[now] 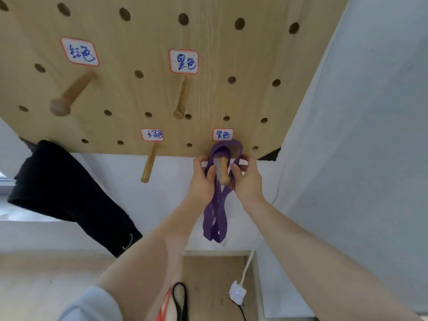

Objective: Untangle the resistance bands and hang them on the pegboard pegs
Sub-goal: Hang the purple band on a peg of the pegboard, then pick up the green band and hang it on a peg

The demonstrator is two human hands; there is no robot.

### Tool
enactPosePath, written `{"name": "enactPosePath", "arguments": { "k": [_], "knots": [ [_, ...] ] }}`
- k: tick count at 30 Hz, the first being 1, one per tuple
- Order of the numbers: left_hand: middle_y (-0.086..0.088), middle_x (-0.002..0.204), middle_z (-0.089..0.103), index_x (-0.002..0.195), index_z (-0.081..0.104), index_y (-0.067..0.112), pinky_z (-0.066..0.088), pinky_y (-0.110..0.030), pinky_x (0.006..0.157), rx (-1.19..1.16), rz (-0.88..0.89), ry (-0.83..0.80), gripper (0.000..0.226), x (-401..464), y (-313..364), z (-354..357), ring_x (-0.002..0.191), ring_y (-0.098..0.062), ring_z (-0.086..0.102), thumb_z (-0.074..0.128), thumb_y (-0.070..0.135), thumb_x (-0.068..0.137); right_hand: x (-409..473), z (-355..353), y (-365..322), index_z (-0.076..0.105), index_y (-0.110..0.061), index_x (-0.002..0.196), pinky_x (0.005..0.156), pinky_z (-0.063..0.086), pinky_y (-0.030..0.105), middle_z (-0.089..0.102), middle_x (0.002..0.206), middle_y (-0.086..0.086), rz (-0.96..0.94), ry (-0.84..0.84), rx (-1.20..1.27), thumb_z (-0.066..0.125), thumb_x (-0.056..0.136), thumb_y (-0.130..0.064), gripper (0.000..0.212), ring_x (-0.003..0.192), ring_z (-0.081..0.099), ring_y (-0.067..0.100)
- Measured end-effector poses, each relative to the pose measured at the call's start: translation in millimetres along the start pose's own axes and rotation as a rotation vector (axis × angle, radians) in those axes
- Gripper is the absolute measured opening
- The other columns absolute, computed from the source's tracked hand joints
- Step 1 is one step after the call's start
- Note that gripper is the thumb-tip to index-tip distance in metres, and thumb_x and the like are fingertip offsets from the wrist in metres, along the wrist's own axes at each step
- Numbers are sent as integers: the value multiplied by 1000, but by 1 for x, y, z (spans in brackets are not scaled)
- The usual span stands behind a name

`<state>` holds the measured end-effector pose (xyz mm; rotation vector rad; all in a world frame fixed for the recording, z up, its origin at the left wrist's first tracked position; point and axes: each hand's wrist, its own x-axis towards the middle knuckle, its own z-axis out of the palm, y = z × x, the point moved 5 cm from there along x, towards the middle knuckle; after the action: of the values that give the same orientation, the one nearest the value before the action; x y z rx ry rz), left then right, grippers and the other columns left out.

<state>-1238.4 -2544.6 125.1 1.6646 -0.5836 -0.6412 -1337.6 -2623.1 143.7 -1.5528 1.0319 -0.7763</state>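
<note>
Currently both hands are working at the purple-labelled peg, which I'm using as the landmark. Left hand is sitting just left of the peg, fingers curled, pinching one side of the purple band. Right hand is just right of the peg, fingers likewise curled round the band's other side. Together they are spreading the top loop, which is sitting over the peg shaft close to the pegboard, behind the peg's knob. The rest of the band is hanging straight below the peg, doubled, with a twist visible near the bottom.

Step in hand, as I read it: seating the purple band on its peg. Looks nearly done; the loop is already past the knob.

Next move probably calls for letting go with both hands and checking that the band is hanging free. That lower twist may want shaking out first, since the task says untangle.

Further out: the green-labelled peg left of the landmark is bare, and the black-labelled peg and red-labelled peg above and to the left are bare too. A black band and a red band are lying well below the landmark, by the left forearm, still waiting. A black garment is hanging far left.
</note>
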Motion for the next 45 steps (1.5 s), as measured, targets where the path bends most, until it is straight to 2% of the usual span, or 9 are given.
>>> {"name": "enactPosePath", "arguments": {
  "k": [3, 11, 18, 24, 27, 30, 32, 37, 45],
  "knots": [
    [-10, 110, 59, 127, 34, 19, 47, -40, 87, 57, 23, -13, 29, 10, -3, -3, 95, -27, 60, 38, 20, 98, 3, 5, -7, 47, -17, 108, 56, 44, 8, 56, 86, -2, -27, 7, 31, 46, 97, -15, 11, 69, 57, 0],
    [-16, 126, 46, 121, 49, 15, 40, -37, 96, 442, 38, -4, 27, 16, -14, -13, 110, -34, 52, 38, 19, 97, 2, -9, 28, 42, -10, 135, 92, 36, 27, 42, 138, 14, 21, -57, -454, 45, 95, -13, 40, 120, 48, 26],
    [-10, 129, 51, 129, 43, 10, 38, -25, 82, 487, -225, -134, 36, -28, -56, -55, 108, -25, 52, 44, 25, 96, -33, 1, 31, 45, -10, 114, 75, 38, 28, 54, 110, 7, 32, -45, -348, 43, 93, -12, 21, 93, 53, 21],
    [-7, 119, 61, 119, 56, 10, 39, -21, 84, 597, -380, -171, 29, -107, -141, -153, 109, -25, 56, 49, 18, 92, -147, 92, 114, 57, -1, 109, 69, 44, 30, 63, 109, 16, 314, -957, -869, 45, 94, -24, 30, 83, 55, 21],
    [-15, 109, 63, 106, 62, 3, 48, -33, 89, 550, -521, -154, 22, -150, -199, -224, 100, -30, 59, 49, 13, 91, -207, 153, 139, 54, 1, 118, 67, 46, 30, 63, 113, 17, 330, -1169, -916, 45, 94, -27, 38, 84, 56, 22],
    [-22, 86, 52, 67, 52, 11, 43, -45, 68, 515, -629, -124, 25, -183, -253, -289, 81, -26, 53, 45, 1, 89, -251, 217, 171, 55, 4, 114, 59, 40, 28, 64, 106, 20, 344, -1139, -865, 46, 93, -24, 36, 78, 56, 25],
    [-13, 84, 42, 62, 37, 19, 30, -30, 57, 517, -666, -109, 35, -200, -290, -322, 78, -18, 42, 43, 0, 90, -273, 256, 202, 57, 2, 113, 69, 44, 31, 63, 113, 21, 352, -1070, -866, 48, 92, -23, 33, 91, 62, 32],
    [-16, 110, 62, 111, 58, 3, 42, -31, 86, 484, -762, -11, 24, -227, -425, -364, 103, -29, 60, 45, 10, 92, -300, 333, 319, 57, -6, 109, 86, 45, 35, 62, 114, 15, 351, -913, -944, 46, 91, -21, 26, 107, 56, 31],
    [-8, 109, 61, 119, 52, 11, 46, -33, 81, 425, -810, 81, 28, -193, -666, -315, 99, -28, 61, 43, 17, 94, -258, 413, 548, 56, -6, 111, 85, 45, 37, 52, 120, 14, 190, -903, -1127, 38, 92, -16, 28, 110, 53, 32]
  ]
}}
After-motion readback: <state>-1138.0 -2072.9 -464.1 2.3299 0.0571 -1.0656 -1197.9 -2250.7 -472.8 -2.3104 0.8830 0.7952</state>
